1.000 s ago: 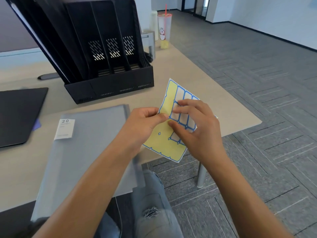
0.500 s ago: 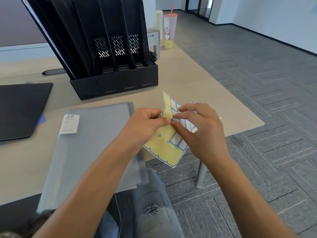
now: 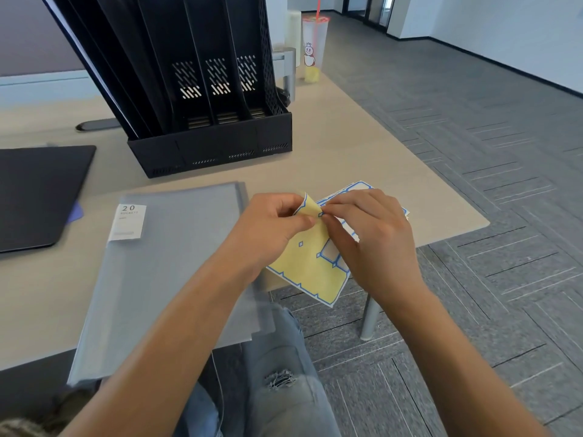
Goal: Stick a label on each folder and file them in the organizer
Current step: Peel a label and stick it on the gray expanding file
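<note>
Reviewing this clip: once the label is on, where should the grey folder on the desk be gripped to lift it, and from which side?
Probably the near edge of the grey folder, approached from the person's side. That edge overhangs the desk front, so fingers can slip beneath and the thumb press on top. The rest lies flat on the desk, offering no gap. Both hands are busy with the label sheet.

organizer [image 3: 217, 146] blocking behind, bare table [image 3: 362, 146] right

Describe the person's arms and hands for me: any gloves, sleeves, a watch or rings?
Both arms are bare from the bottom of the picture to the fingers: no sleeves show. The left hand and the right hand wear no gloves, and no watch, bracelet or ring shows on the parts in view. Below the arms, light blue jeans with a frayed rip cover the legs.
</note>
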